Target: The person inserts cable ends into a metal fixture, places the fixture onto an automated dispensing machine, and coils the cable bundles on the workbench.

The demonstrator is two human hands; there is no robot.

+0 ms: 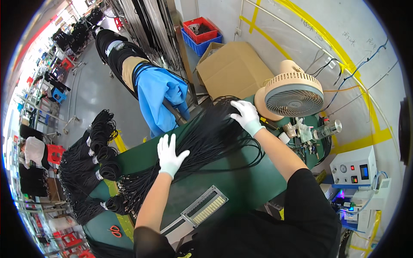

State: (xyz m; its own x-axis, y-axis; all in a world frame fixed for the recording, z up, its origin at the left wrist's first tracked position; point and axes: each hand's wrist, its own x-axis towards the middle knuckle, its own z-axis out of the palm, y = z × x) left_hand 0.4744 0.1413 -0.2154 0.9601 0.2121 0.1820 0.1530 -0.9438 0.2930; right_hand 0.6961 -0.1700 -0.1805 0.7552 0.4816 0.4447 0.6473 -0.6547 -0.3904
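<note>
A long bundle of thin black cables [202, 137] lies loosely across the green table, looped at its right end and blurred in the middle. My left hand [169, 157], in a white glove, rests at the near-left side of the bundle with fingers spread and thumb out. At the far right end of the bundle, my right hand [246, 116], also gloved in white, lies over the loops with its fingers stretched and apart. Neither hand visibly grips a cable. Toward the left, the cables run to many small metallic ends [129, 182].
Tied black cable coils [107, 159] crowd the table's left end, near orange scissors [115, 231]. A metal-framed fixture [204, 206] sits close to me. Beyond my right hand stand a beige fan [294, 92] and a clear jar [328, 130]. A white machine [353, 167] is at right.
</note>
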